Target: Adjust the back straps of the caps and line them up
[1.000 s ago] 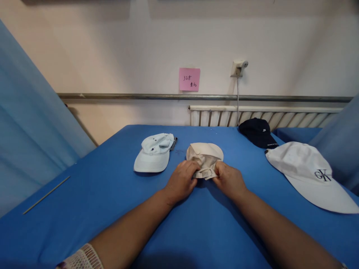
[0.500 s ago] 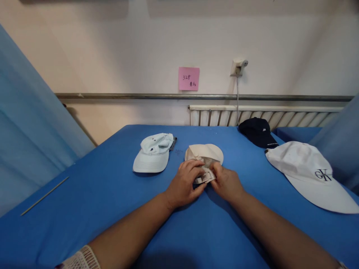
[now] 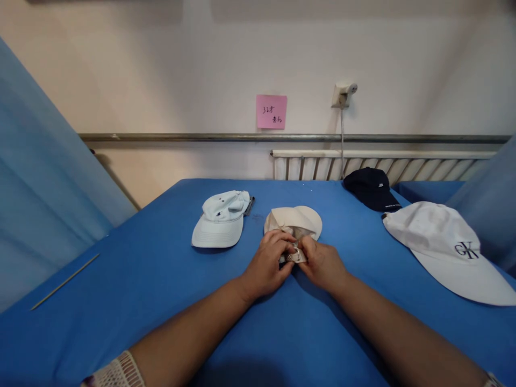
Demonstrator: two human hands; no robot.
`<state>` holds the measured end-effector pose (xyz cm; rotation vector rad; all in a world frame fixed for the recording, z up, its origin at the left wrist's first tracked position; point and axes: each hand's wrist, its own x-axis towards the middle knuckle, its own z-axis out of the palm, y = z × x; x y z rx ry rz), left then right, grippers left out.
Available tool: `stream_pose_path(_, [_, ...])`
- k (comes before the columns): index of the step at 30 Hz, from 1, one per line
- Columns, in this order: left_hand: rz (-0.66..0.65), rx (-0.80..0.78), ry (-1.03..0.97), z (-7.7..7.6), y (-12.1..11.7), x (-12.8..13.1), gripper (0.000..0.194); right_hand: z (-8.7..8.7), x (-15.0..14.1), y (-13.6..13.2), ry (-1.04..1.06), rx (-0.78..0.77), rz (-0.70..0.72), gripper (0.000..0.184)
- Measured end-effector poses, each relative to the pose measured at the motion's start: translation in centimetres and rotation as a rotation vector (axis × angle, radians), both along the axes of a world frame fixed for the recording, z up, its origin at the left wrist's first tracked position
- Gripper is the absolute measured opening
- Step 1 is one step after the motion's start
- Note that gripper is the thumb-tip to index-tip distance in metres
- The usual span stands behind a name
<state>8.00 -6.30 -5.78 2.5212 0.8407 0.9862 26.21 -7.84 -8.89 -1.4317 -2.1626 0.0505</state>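
Note:
A cream baseball cap (image 3: pixel 296 216) lies on the blue-covered table in front of me, its back strap turned toward me. Both hands are at this strap, which carries a metal buckle (image 3: pixel 297 255). My left hand (image 3: pixel 269 263) pinches the strap from the left of the buckle, fingers bent over it. On the other side, my right hand (image 3: pixel 324 263) is closed on the strap's right part, thumb and forefinger beside the buckle. The fingers partly hide the strap and the cap's rear opening.
A pale blue cap (image 3: pixel 221 220) lies to the left, a white cap (image 3: pixel 447 247) to the right, and a navy cap (image 3: pixel 371 189) at the back right. A thin stick (image 3: pixel 64 282) rests near the left edge of the blue table cover (image 3: pixel 161 258). Behind stands a radiator (image 3: pixel 314 167).
My fingers have drawn slightly closer together around the buckle, with the right hand shifted a little on the strap. The cap stays in nearly the same place.

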Motion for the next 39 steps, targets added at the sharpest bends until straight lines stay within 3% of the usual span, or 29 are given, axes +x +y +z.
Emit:
stream_pose_path(9, [-0.003,-0.019,0.023,-0.1,0.3,-0.2,0.022,0.4,0.6,0.1,0.055,0.056,0.186,0.011])
stream_pose_path(18, [0.069,-0.002,-0.016,-0.2,1.2,-0.7,0.034,-0.5,1.3,0.9,0.358,0.098,0.056,0.015])
stream_pose_path(25, [0.187,0.083,-0.127,-0.2,1.1,-1.1,0.022,-0.4,1.3,0.8,0.451,0.193,0.085,0.01])
stream_pose_path(29, [0.288,0.014,-0.186,-0.4,1.1,-0.9,0.028,-0.3,1.4,0.9,0.441,0.196,0.101,0.009])
stream_pose_path(33, [0.385,-0.082,-0.236,-0.5,1.7,-1.0,0.016,-0.2,1.6,1.0,0.384,0.159,0.163,0.006])
stream_pose_path(36, [0.36,-0.096,-0.301,-0.4,2.1,-1.3,0.007,0.1,1.5,0.8,0.33,0.165,0.176,0.007])
stream_pose_path(39, [0.328,-0.132,-0.407,-0.4,2.2,-1.5,0.009,0.6,1.1,0.3,0.287,0.153,0.165,0.022])
